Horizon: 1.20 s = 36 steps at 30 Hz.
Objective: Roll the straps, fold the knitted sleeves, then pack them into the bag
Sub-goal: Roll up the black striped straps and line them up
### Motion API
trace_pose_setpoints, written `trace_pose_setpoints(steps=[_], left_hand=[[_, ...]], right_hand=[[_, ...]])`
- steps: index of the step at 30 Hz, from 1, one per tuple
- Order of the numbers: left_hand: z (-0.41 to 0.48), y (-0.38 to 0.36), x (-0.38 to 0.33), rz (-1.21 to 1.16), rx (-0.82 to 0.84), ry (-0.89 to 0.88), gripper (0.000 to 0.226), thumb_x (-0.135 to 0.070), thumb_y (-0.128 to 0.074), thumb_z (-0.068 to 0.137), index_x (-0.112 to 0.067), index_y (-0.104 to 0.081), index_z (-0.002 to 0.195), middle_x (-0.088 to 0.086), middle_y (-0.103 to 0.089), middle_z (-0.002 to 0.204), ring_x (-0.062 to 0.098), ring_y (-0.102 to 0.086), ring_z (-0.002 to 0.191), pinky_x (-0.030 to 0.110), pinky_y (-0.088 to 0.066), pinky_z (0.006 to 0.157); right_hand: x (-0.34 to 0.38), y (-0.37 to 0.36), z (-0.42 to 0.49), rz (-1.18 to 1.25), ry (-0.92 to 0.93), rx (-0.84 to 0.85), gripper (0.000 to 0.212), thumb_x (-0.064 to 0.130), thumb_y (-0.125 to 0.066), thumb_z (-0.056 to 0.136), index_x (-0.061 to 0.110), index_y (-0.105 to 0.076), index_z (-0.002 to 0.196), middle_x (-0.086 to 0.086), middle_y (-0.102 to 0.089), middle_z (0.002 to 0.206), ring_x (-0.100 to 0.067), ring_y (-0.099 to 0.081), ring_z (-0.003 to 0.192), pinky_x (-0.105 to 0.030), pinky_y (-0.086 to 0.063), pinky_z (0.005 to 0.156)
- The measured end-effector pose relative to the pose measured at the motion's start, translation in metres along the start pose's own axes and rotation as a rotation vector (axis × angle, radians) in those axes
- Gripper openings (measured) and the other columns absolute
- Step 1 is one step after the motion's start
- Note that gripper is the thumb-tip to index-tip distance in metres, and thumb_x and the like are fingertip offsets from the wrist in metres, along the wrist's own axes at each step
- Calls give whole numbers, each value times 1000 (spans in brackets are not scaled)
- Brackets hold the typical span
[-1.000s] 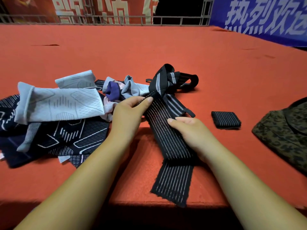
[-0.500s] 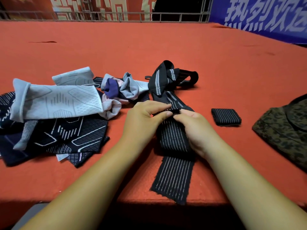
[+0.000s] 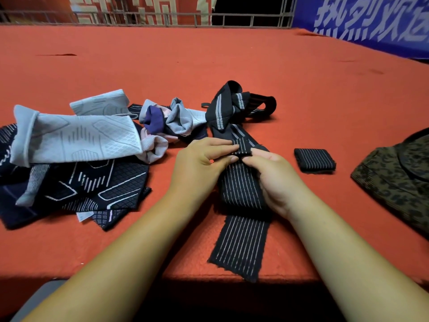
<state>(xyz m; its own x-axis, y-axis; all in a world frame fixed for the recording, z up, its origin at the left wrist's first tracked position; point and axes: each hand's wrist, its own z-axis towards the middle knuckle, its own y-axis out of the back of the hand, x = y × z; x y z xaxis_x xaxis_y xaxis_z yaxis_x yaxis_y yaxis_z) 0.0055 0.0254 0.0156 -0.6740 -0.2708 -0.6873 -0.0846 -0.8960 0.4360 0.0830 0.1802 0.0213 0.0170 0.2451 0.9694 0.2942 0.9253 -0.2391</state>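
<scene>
A black strap with thin white stripes [image 3: 241, 240] lies lengthwise toward me, its near end hanging over the table edge. My left hand [image 3: 199, 166] and my right hand [image 3: 274, 177] both pinch its folded far end, fingertips meeting over a small roll. Behind them sits a tangle of more black straps [image 3: 234, 108]. A rolled strap [image 3: 314, 159] lies to the right. Grey knitted sleeves [image 3: 76, 135] rest on dark patterned sleeves [image 3: 92, 184] at the left. A leopard-print bag [image 3: 399, 177] is at the right edge.
Everything sits on a red felt-covered table [image 3: 209, 61] whose front edge runs just below my forearms. A bunched purple, pink and grey sleeve [image 3: 162, 119] lies between the pile and the straps. A metal railing [image 3: 232, 19] and banners stand behind the table.
My left hand came down from the strap tangle and my right hand slid up the strap. Both now meet at the strap's far end, which is folded over into a small roll.
</scene>
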Motion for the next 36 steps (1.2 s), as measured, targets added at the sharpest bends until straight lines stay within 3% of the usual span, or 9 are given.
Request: trace_pose_setpoints(steps=[5, 9, 12, 14, 19, 23, 28, 31, 36], left_hand=[[-1, 3, -2, 40, 38, -18, 28, -21, -85, 89, -29, -84, 116, -14, -77, 121, 10, -65, 119, 33, -48, 109], [1, 6, 0, 143, 103, -86, 34, -19, -83, 89, -31, -82, 121, -9, -73, 133, 16, -59, 127, 31, -41, 115], [1, 14, -2, 137, 189, -77, 43, -18, -82, 89, -35, -78, 129, -8, -62, 149, 14, -50, 138, 15, -27, 119], [2, 20, -6, 38, 210, -7, 50, -15, -80, 89, -37, -75, 133, -9, -58, 152, 6, -49, 141, 18, -31, 119], [2, 16, -10, -323, 71, 458, 42, -29, -79, 88, -20, -70, 128, 0, -75, 117, 9, -72, 96, 31, -59, 87], [-1, 10, -14, -563, 160, 564, 22, -8, -69, 102, 7, -69, 119, 18, -74, 103, 20, -65, 83, 26, -57, 66], [0, 9, -15, -602, 94, 517, 16, -4, -70, 100, 3, -72, 115, 28, -74, 115, 25, -71, 93, 44, -61, 86], [0, 8, -13, -587, 88, 468, 12, 2, -71, 98, 0, -73, 109, 22, -77, 109, 22, -73, 94, 44, -63, 89], [2, 13, -12, -516, 104, 401, 20, 7, -72, 92, -5, -79, 105, 8, -82, 100, 13, -76, 93, 30, -61, 91]], right_hand=[[-2, 3, 2, 68, -21, 14, 43, -8, -47, 96, -4, -66, 135, -26, -75, 123, -34, -74, 115, -44, -57, 106], [0, 5, -2, 77, 6, 24, 24, 0, -52, 98, -1, -76, 99, -15, -75, 90, -18, -74, 79, -28, -61, 74], [3, 3, -3, 84, 25, 24, 31, -3, -46, 104, 3, -75, 111, -23, -77, 103, -28, -77, 90, -43, -64, 85], [5, 3, -3, 69, 43, -4, 37, -6, -42, 102, 2, -75, 116, -26, -77, 108, -32, -76, 94, -48, -63, 90], [9, 3, -1, 39, 67, -60, 36, -6, -42, 102, -1, -74, 118, -23, -78, 108, -33, -73, 97, -42, -61, 86], [4, 3, 2, 41, 63, -47, 37, -1, -43, 99, 0, -74, 120, -34, -73, 120, -58, -67, 119, -70, -53, 104], [5, 7, 3, -355, 108, -95, 26, 12, -56, 102, 23, -78, 111, -9, -82, 106, -22, -74, 92, -41, -56, 86], [5, 9, 3, -329, 126, -129, 27, 9, -59, 104, 25, -76, 119, 3, -82, 107, -12, -75, 93, -30, -58, 83], [10, 9, 5, -34, 66, -157, 32, 3, -57, 102, 17, -75, 125, -19, -80, 116, -33, -77, 102, -48, -61, 92]])
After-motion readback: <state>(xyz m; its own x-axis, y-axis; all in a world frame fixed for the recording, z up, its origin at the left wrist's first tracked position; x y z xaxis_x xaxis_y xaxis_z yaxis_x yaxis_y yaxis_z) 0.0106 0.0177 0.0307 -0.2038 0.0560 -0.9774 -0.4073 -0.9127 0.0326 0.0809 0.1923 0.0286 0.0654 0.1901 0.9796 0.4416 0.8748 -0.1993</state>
